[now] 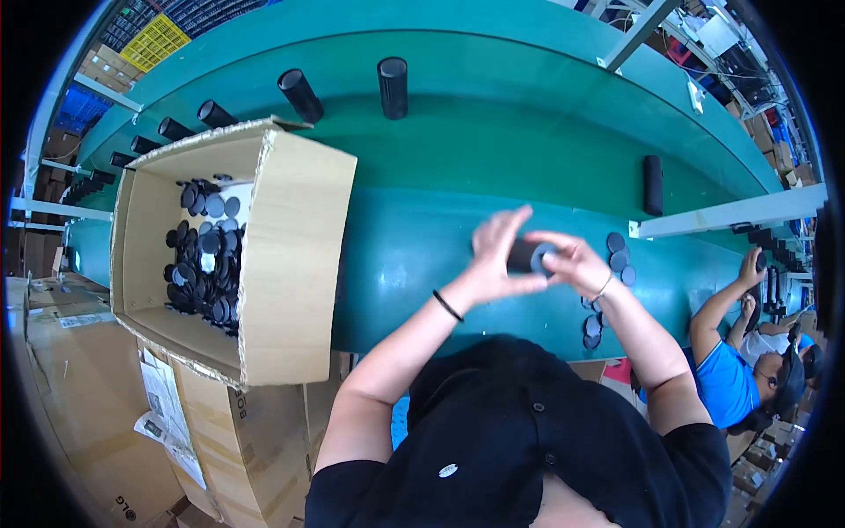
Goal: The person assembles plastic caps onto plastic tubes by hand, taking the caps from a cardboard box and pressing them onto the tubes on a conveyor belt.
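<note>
In front of my body, a short black cylinder lies between my two hands, its grey round end turned to the right. My right hand grips it at that end, with the thumb on the end face and the fingers over the top. My left hand is around its other side, fingers spread and raised away from it, thumb stretched along below. Beside my right wrist, several flat black discs lie on the green work surface. More discs lie nearer to me, partly behind my right forearm.
On my left stands an open cardboard box with many black discs inside. Black cylinders stand along the green belt behind. A dark cylinder is beside a metal post. A co-worker in blue works at right.
</note>
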Tool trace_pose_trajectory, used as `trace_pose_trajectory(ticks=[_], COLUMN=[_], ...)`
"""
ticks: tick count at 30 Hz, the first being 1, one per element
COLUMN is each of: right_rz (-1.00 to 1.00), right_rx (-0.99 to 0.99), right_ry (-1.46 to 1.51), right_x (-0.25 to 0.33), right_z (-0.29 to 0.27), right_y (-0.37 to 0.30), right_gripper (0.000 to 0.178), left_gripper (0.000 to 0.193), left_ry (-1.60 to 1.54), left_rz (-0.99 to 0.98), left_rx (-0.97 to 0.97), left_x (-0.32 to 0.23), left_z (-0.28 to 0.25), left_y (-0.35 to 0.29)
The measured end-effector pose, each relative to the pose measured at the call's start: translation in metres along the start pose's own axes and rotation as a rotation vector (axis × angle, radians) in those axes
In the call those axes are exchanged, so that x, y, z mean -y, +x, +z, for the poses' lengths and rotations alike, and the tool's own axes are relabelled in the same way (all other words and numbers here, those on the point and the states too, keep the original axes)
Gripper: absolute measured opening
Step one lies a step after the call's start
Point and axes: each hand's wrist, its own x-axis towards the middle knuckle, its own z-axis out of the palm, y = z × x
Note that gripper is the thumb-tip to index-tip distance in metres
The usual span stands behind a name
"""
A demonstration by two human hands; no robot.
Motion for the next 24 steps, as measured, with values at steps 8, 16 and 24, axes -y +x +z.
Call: trace_pose_trajectory(ticks=[8,16,24], right_rz=[-0.167,0.139,-0.479], right_rx=[-0.826,-0.873,0.000], right_ry=[-1.560,-1.781,-0.585], right_x=[-0.004,-0.004,-0.001], right_z=[-0.155,-0.155,-0.044], right_y=[0.080,0.072,0.066], right_gripper=[0.051,0.064,0.085], left_gripper=[0.081,0.075,0.055], left_ry=[0.336,0.243,-0.943], left_rz=[-0.711,-0.606,-0.413], left_rx=[-0.964,-0.622,0.151], left_x=[0.105,0.171,0.052], left_z=[-0.104,-0.145,-0.091], left_y=[0.167,0.175,0.071])
